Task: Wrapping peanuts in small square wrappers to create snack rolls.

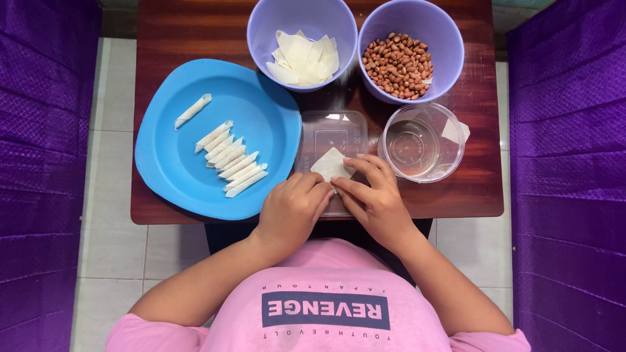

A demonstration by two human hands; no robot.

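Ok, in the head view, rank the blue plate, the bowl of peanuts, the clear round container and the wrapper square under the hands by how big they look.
Largest to smallest:
1. blue plate
2. bowl of peanuts
3. clear round container, only slightly smaller than the bowl, so that pair is close
4. wrapper square, partly covered by the right hand

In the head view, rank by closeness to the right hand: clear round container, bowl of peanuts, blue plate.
From the right hand:
1. Clear round container, just beyond it, slightly right.
2. Bowl of peanuts, farther back.
3. Blue plate, across on the left.
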